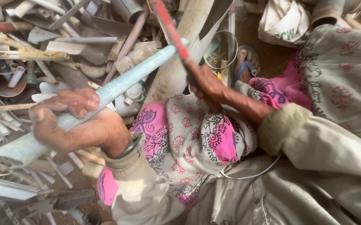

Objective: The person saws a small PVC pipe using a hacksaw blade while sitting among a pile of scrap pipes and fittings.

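My left hand [74,121] is closed around a long pale blue-grey plastic pipe [136,75] that runs from the lower left up to the middle of the view. My right hand [205,83] grips a thin tool with a red handle [170,27] that rises toward the top; its far end is out of view. The red handle crosses just past the pipe's upper end. Both arms wear beige sleeves, and a green bangle sits on my left wrist. A pink and white patterned cloth [189,133] covers my lap beneath both hands.
A heap of broken pipes and plastic scraps [43,50] fills the left and top. A wide pale board [193,37] leans behind the pipe. My foot in a blue sandal [247,62] rests on bare earth. A white sack [284,21] lies at the top right.
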